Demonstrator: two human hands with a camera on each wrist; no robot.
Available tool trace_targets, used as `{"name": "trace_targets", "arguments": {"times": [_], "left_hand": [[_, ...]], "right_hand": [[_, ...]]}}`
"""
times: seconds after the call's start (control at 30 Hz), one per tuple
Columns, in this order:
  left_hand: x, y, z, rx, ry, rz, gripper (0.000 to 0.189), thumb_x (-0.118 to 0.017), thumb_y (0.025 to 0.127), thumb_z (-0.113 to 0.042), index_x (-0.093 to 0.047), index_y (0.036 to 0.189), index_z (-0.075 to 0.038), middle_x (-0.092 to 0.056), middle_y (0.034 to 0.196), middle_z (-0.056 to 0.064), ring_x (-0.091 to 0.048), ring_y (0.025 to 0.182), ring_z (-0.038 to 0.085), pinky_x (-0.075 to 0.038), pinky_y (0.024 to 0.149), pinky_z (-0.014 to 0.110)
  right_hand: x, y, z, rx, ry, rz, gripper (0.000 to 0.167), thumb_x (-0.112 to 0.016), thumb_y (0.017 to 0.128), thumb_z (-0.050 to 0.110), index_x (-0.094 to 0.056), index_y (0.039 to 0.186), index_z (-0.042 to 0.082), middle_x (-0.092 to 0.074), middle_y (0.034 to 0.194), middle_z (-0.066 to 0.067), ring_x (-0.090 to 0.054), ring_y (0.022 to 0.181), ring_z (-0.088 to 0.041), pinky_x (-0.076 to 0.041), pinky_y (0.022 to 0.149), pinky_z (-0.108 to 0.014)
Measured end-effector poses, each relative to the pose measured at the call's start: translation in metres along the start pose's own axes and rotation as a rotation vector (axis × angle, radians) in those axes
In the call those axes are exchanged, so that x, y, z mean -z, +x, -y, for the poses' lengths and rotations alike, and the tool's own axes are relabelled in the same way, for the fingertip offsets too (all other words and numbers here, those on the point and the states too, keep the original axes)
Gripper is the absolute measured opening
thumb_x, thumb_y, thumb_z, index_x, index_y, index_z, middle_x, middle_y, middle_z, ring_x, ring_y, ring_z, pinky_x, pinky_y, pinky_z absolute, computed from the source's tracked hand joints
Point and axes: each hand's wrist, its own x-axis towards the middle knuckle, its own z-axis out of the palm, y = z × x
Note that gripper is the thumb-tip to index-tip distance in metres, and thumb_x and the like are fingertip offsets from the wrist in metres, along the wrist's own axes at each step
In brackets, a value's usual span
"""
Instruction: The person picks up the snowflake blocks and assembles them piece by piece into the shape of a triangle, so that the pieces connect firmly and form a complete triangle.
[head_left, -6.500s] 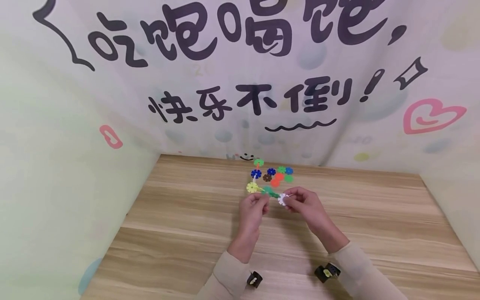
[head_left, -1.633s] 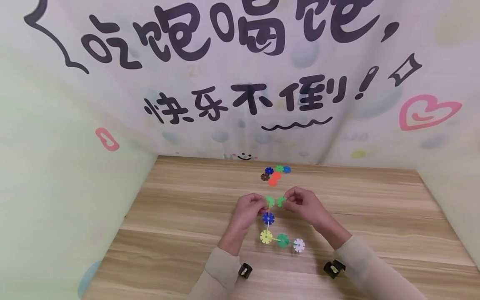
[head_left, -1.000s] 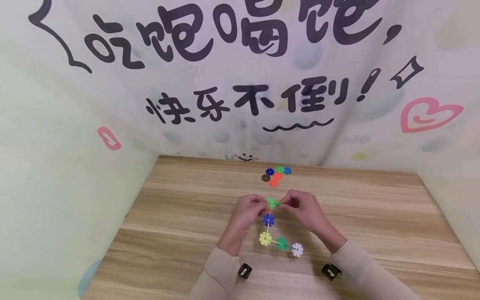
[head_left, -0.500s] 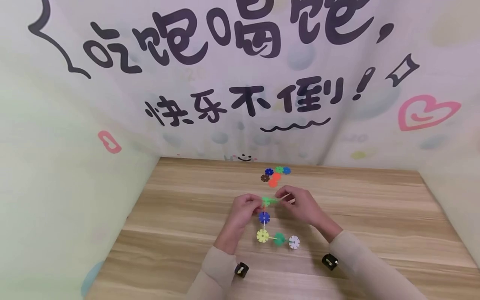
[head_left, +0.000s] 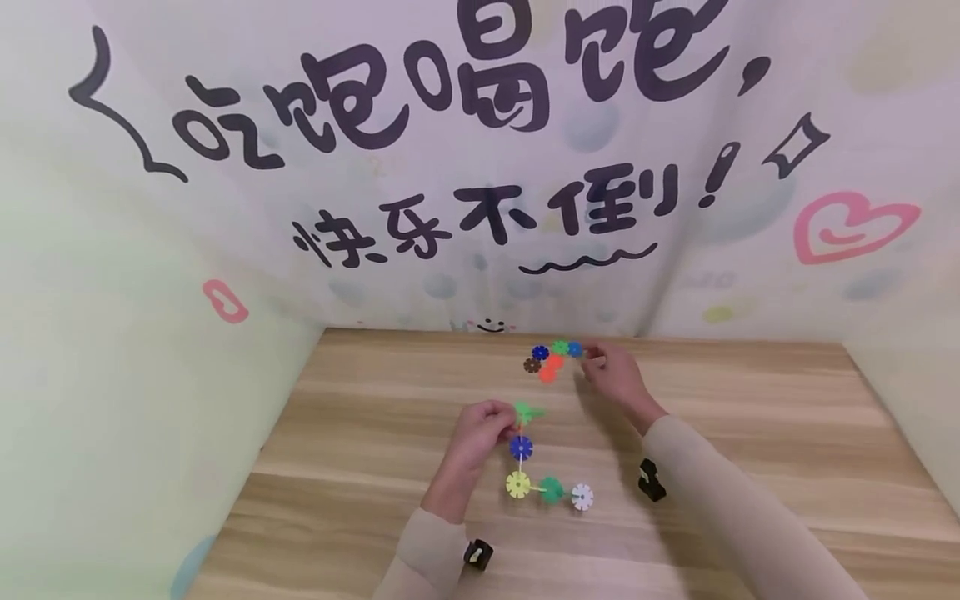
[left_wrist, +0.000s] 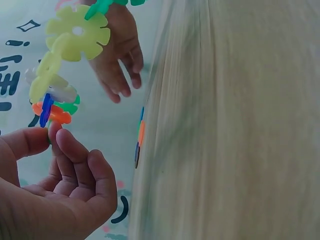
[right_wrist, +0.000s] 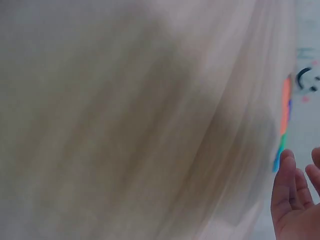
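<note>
One light-green notched plastic disc (head_left: 522,412), pinched between thumb and fingertips of the left hand (head_left: 477,429), at the far end of a multicoloured linked-disc chain (head_left: 521,448); chain axis toward the body, then bent rightward. Nearest to the right hand (head_left: 618,377), fingers loosely bent, nothing gripped: a light-blue notched disc (head_left: 575,350), immediately left of the fingertips, contact not determinable. Adjoining leftward: loose green, dark-blue, brown and orange discs (head_left: 548,374). Chain outside that gap, nearer the body.
</note>
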Motion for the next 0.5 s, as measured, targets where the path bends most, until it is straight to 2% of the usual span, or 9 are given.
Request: {"name": "trace_targets", "arguments": {"times": [0.13,0.23,0.37,0.5], "left_hand": [[-0.001,-0.001,-0.003,-0.006,-0.004,0.007,0.013,-0.063,0.094,-0.006,-0.068,0.1,0.005,-0.068,0.086,0.01,-0.065,0.079,0.017,-0.056,0.078,0.033],[-0.003,-0.005,-0.004,-0.007,0.0,0.008,0.013,-0.064,0.094,-0.007,-0.068,0.099,0.005,-0.068,0.085,0.01,-0.065,0.078,0.017,-0.057,0.078,0.034],[-0.005,-0.01,-0.002,-0.008,0.005,0.002,0.014,-0.064,0.094,-0.007,-0.068,0.098,0.005,-0.068,0.082,0.008,-0.064,0.076,0.016,-0.057,0.077,0.034],[-0.003,-0.012,-0.004,-0.028,0.008,0.006,0.014,-0.064,0.093,-0.007,-0.068,0.099,0.005,-0.067,0.082,0.007,-0.064,0.075,0.016,-0.057,0.076,0.034]], "right_hand": [[0.0,0.019,-0.004,0.107,-0.204,0.008,0.041,-0.055,0.097,0.006,-0.054,0.137,-0.006,-0.058,0.132,-0.026,-0.057,0.117,-0.042,-0.047,0.097,-0.055],[-0.002,0.026,-0.007,0.141,-0.325,0.047,0.043,-0.053,0.097,0.004,-0.052,0.138,-0.007,-0.054,0.137,-0.028,-0.048,0.127,-0.047,-0.037,0.105,-0.061],[-0.012,0.025,-0.012,0.097,-0.379,0.056,0.041,-0.055,0.097,0.006,-0.055,0.137,-0.003,-0.051,0.137,-0.03,-0.049,0.123,-0.049,-0.039,0.101,-0.064],[-0.02,0.024,-0.012,0.061,-0.374,0.002,0.031,-0.064,0.094,0.011,-0.065,0.123,0.0,-0.056,0.125,-0.027,-0.056,0.111,-0.044,-0.046,0.093,-0.061]]}}
